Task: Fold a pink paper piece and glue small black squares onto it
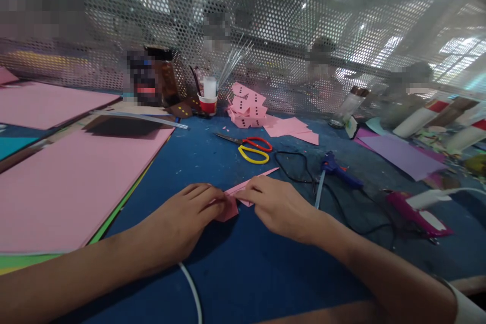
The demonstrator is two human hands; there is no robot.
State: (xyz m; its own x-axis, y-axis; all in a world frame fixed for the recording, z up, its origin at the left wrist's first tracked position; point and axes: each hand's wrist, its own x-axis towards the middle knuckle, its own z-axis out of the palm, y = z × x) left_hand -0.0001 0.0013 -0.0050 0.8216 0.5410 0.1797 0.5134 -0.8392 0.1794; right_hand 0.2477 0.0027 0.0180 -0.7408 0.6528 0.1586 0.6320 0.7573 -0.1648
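Observation:
A piece of folded pink paper (229,210) lies on the blue tabletop, with a narrow pointed strip reaching to the upper right. My left hand (197,207) presses and grips its left part, fingers closed together. From the right, my right hand (279,205) pinches the paper near its middle, thumb and index finger at the fold. Both hands hide part of the paper. Just beyond it rest scissors (255,150) with one red and one yellow handle.
Pink cut pieces with black dots (246,106) are piled at the back. Large pink sheets (76,187) cover the left side. A blue glue gun (339,169), its black cord and a magenta power strip (417,215) lie right. A red-and-white cup (207,105) stands behind, before a perforated metal screen (273,25).

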